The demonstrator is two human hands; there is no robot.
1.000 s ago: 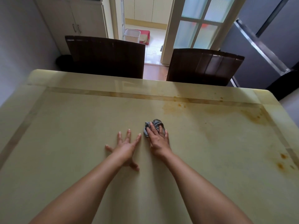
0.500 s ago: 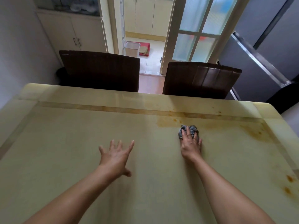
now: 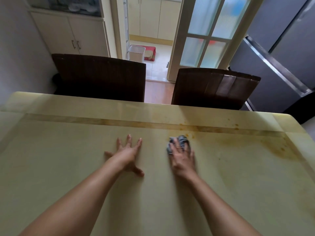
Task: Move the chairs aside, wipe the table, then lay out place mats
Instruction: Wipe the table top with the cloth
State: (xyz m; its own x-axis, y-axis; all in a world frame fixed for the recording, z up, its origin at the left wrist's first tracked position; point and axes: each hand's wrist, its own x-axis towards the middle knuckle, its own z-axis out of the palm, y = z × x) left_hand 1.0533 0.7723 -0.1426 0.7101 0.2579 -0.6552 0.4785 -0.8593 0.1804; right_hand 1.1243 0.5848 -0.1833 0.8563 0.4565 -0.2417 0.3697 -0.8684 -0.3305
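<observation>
Table (image 3: 68,167), grey cloth (image 3: 181,140) under right hand (image 3: 183,160)

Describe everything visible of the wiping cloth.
The cloth is a grey-blue, soft-looking rag bunched into a wad. It lies on the pale table just short of the stained far border strip. The right hand presses down on top of it, so only its far and left edges show, slightly blurred.

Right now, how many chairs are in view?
2. The left chair and the right chair both stand at the far edge of the table. Others could be out of frame.
</observation>
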